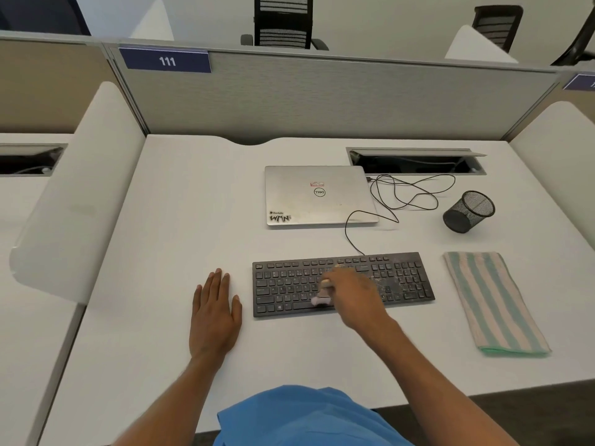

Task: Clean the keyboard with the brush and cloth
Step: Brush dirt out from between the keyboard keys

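Note:
A black keyboard [402, 281] lies on the white desk [180, 220], with pale dust specks on its right half. My right hand [354, 294] is over the middle keys and grips a small brush [322, 296], whose pale bristles touch the lower key rows; the hand is motion-blurred. My left hand [214, 310] lies flat on the desk just left of the keyboard, fingers straight. A folded cloth [492, 300] with green and pink stripes rests on the desk to the right of the keyboard, apart from both hands.
A closed silver laptop [318, 194] sits behind the keyboard, with a black cable [405, 194] looping to its right. A black mesh cup [468, 212] lies tipped on its side at the right. An open cable hatch [415, 162] and a grey partition [322, 98] lie behind.

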Demonstrator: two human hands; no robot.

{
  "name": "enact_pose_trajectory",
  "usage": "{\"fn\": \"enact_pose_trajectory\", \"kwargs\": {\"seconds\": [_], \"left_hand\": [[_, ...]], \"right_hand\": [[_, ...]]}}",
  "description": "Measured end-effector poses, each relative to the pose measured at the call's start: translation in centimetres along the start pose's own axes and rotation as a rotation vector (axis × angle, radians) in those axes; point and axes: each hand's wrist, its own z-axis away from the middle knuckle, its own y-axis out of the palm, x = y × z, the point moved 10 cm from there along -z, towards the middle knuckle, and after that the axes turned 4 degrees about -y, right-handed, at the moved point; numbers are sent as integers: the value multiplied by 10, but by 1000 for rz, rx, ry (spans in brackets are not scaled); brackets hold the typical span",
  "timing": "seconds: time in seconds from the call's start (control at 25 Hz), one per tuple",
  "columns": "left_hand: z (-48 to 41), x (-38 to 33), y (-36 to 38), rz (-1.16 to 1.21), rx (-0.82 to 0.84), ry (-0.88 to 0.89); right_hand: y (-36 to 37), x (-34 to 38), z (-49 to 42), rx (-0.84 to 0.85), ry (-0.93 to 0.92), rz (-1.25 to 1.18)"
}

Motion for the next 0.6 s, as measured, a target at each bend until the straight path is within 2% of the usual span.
{"fn": "enact_pose_trajectory", "kwargs": {"seconds": [0.16,0.24,0.44,0.6], "left_hand": [[0,0,-1,3,-6,-1],[1,-1,-1,1,-6,-2],[1,1,1,5,-1,-9],[0,1,0,6,0,-12]], "right_hand": [[-5,-46,10,-120,225,-29],[-9,-23,10,-146,172,41],[12,46,8,-67,-54,-121],[9,15,15,-71,23,-86]]}}
